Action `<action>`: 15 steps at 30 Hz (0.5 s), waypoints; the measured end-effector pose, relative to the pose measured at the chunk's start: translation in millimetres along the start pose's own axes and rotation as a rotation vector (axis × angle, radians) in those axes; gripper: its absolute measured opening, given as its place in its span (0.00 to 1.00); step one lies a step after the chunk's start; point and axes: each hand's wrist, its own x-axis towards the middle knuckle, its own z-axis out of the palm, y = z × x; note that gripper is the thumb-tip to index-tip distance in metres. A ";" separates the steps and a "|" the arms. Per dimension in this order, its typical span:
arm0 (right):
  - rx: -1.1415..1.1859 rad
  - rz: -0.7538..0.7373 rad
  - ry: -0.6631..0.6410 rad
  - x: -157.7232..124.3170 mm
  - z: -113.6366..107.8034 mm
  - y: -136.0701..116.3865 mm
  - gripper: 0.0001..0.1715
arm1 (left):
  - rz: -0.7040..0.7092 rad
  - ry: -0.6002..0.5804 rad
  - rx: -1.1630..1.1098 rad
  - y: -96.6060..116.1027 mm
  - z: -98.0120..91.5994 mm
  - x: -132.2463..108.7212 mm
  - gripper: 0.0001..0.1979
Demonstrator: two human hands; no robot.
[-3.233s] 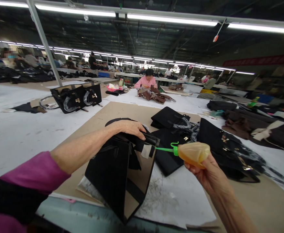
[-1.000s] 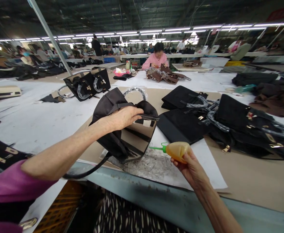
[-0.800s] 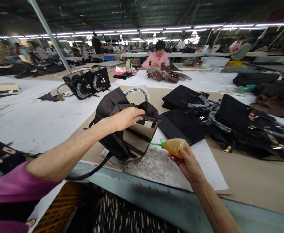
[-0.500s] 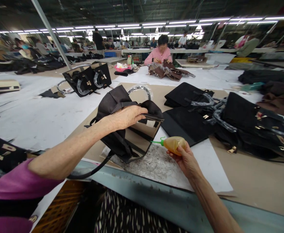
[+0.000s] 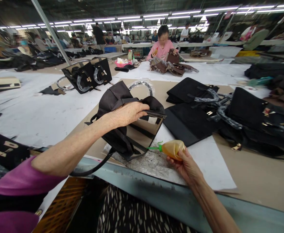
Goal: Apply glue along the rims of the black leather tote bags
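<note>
A black bag (image 5: 116, 95) lies tilted at the table's front edge, its beige and black striped panel facing right. My left hand (image 5: 132, 113) rests over the bag's upper edge, fingers closed on the black material there. In my right hand (image 5: 183, 160) is a squeeze bottle (image 5: 173, 149) of amber liquid, held on its side. Its thin green nozzle points left and reaches the lower right edge of the striped panel; whether it touches cannot be told. A plastic-wrapped handle stands up behind the bag.
Black bags (image 5: 192, 119) with wrapped handles lie to the right. Two more black bags (image 5: 91, 74) stand at the back left. Across the table (image 5: 35, 113), a person in pink (image 5: 163, 45) handles brown pieces (image 5: 173, 66). An orange crate (image 5: 61, 204) sits below the front edge.
The bottle in my right hand has moved slightly left and down, bringing its nozzle to the panel's edge. My left hand keeps its hold. The person opposite has lifted a brown piece.
</note>
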 end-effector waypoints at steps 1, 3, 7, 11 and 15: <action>0.008 0.004 0.005 -0.2 0.4 -0.3 0.39 | -0.002 0.000 0.001 0.0 0.1 -0.4 0.09; 0.019 0.017 0.010 -0.6 0.9 -0.6 0.39 | -0.007 0.004 0.002 -0.1 0.2 -1.1 0.09; 0.038 0.054 0.013 -2.9 -0.3 0.3 0.38 | 0.003 0.008 -0.004 -0.9 0.8 -1.5 0.09; 0.076 0.079 0.030 -7.6 0.8 1.4 0.39 | 0.007 0.014 -0.005 -1.8 1.8 -1.3 0.08; 0.134 0.077 0.064 -11.9 4.7 3.4 0.41 | 0.002 0.016 -0.014 -0.2 1.0 -1.7 0.08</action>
